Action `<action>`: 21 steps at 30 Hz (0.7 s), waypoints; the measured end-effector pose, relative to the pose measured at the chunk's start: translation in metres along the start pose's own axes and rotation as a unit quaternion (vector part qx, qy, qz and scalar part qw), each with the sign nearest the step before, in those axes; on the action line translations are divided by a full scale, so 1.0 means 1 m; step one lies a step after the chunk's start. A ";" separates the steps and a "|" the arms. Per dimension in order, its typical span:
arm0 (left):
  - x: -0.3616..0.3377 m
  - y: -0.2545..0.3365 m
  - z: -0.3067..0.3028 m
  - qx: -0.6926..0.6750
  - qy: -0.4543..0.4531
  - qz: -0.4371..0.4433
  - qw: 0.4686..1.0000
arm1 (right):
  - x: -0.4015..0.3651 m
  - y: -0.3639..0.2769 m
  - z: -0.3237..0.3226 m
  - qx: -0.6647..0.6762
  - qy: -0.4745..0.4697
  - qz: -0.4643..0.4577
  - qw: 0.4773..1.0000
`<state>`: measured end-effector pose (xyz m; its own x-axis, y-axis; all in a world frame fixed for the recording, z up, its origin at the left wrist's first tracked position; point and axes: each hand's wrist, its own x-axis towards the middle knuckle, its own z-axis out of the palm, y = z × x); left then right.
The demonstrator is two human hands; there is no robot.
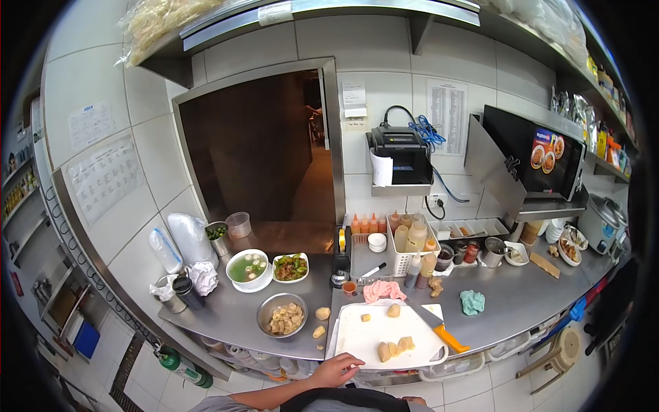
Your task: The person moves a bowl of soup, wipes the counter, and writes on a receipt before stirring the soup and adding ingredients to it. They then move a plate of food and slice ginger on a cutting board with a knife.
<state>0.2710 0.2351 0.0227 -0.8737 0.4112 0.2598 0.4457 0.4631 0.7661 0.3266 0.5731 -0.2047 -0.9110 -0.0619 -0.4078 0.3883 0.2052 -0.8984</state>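
Observation:
My left hand (338, 370) rests at the near left edge of the white cutting board (357, 336), fingers apart, holding nothing. Only a small part of my right hand (414, 401) shows at the bottom edge, its fingers hidden. Pale peeled pieces (396, 348) lie on the board's near half, with two smaller ones farther back. A knife with an orange handle (451, 338) lies across the board's right corner. Left of the board are two loose pieces (322, 313) and a steel bowl (264, 317) of chunks. A pink cloth (384, 290) touches the board's far edge.
Behind on the steel counter stand a soup bowl (248, 280), a dish of greens (291, 268), a white basket of sauce bottles (398, 261) and a green cloth (472, 302). A printer (401, 154) and a screen (532, 151) are above. A stool (564, 345) stands at right.

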 end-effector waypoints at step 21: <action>-0.011 0.057 0.022 0.144 -0.031 -0.018 0.989 | 0.105 0.086 -0.047 0.610 0.229 0.082 0.754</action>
<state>0.3103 0.2746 0.0503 -0.8803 0.4338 0.1921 0.4595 0.6790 0.5725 0.2579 0.6304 -0.3173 -0.6815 0.2680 -0.6810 0.0855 -0.8950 -0.4378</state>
